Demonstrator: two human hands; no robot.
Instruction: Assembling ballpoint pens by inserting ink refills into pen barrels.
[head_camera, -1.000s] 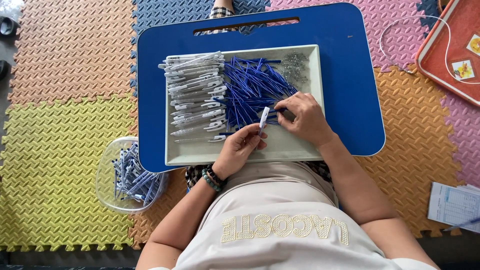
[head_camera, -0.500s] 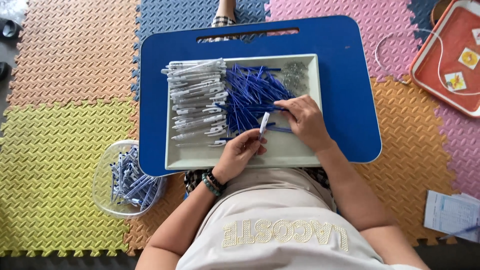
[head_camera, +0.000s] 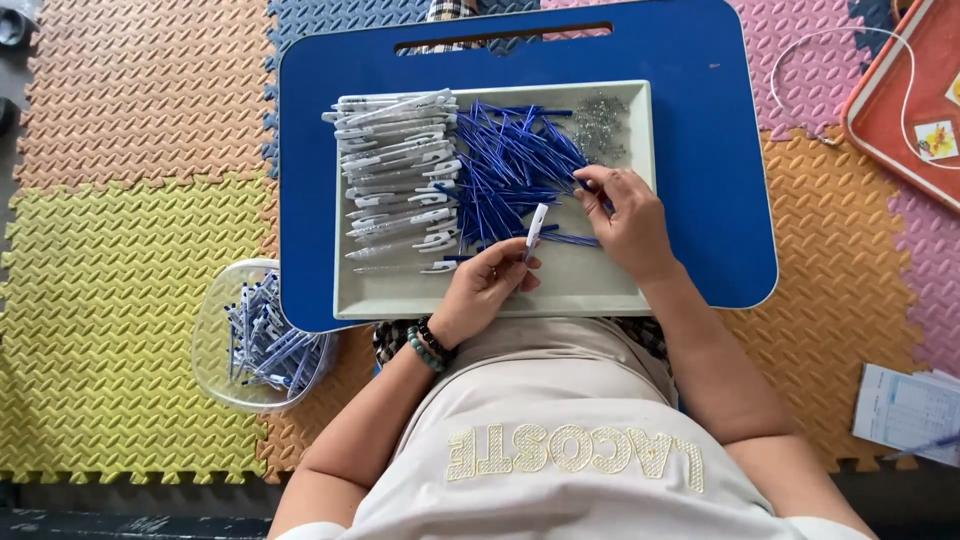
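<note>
A pale tray rests on a blue lap desk. In it lie a stack of clear pen barrels at left, a heap of blue refills in the middle and small metal springs at the far right corner. My left hand grips a clear pen barrel that points away from me. My right hand rests on the refill heap, fingertips pinching a blue refill.
A clear plastic tub with assembled pens sits on the foam mat to the left of my lap. An orange tray with a white cord lies at the upper right. A printed paper lies at the lower right.
My right hand has shifted slightly into the refill heap and closed its fingertips on a refill. The left hand keeps holding the barrel in much the same spot.
</note>
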